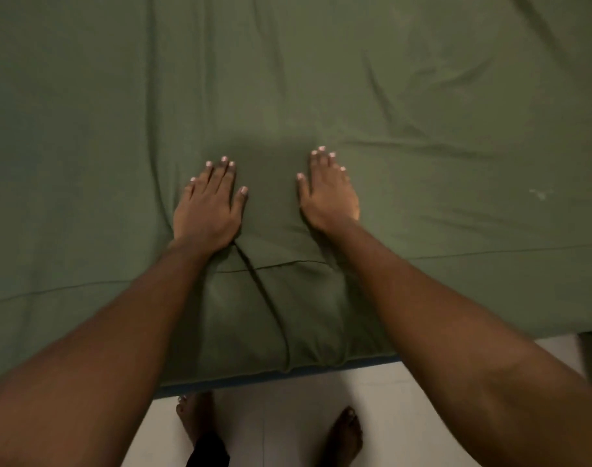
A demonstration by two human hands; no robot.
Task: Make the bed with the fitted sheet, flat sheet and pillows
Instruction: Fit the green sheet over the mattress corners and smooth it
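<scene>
Neither hand has a grip on anything. The left hand (208, 203) and the right hand (328, 193) lie palm-down, fingers straight and close together. They press flat on the green sheet (288, 79), a little apart from each other, near the bed's near edge. The sheet is spread across the top of the bed and drapes over the near side down to a blue edge (281, 375) just above the floor (288, 433). Whether it is the fitted or the flat one I cannot tell. Between the wrists a dark crease (254, 274) runs down over the edge, crossing a hem-like line (69, 289). Longer wrinkles (382, 85) lie farther out, right of centre.

The step looks like smoothing. To do it well, I would keep the palms flat and the pressure light. Sweep outward from the middle toward the sides, so slack travels to the edges and does not bunch between the hands. Then pull the draped part down to flatten that crease. Pinching would only raise new folds. No pillow is in view.
</scene>
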